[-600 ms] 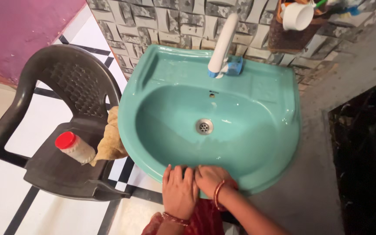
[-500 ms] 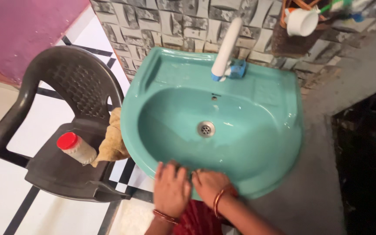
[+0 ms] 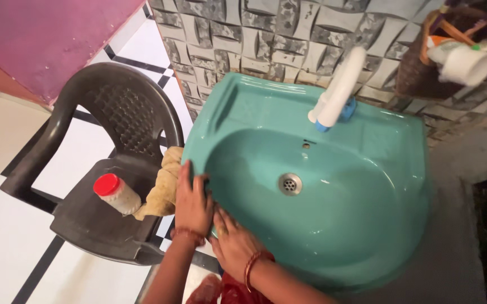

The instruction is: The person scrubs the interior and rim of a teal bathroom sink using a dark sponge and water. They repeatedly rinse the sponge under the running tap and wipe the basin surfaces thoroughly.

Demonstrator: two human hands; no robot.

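Head view, looking down: farthest to the left of the left hand (image 3: 191, 204) stands a dark plastic chair (image 3: 108, 146) on a white tiled floor (image 3: 7, 247) with black lines. On its seat lies a small jar with a red cap (image 3: 116, 193), tipped on its side, and just beside the hand a crumpled yellow cloth (image 3: 163, 186) hangs between the chair and the basin. The left hand lies flat, fingers together, pressed on the left rim of the teal washbasin (image 3: 367, 169). Touching it on the near side, the right hand (image 3: 233, 241) (bangles at the wrist) rests palm down on the basin's inner wall, fingers loosely spread. Whether either holds anything beneath the palm cannot be told. To the right of both hands sits the metal drain (image 3: 290, 183), and beyond it a white tap (image 3: 338, 90) rises from the back ledge. Farther right, a brown basket (image 3: 418, 73) with a white cup hangs on the patterned grey wall tiles (image 3: 243, 34).
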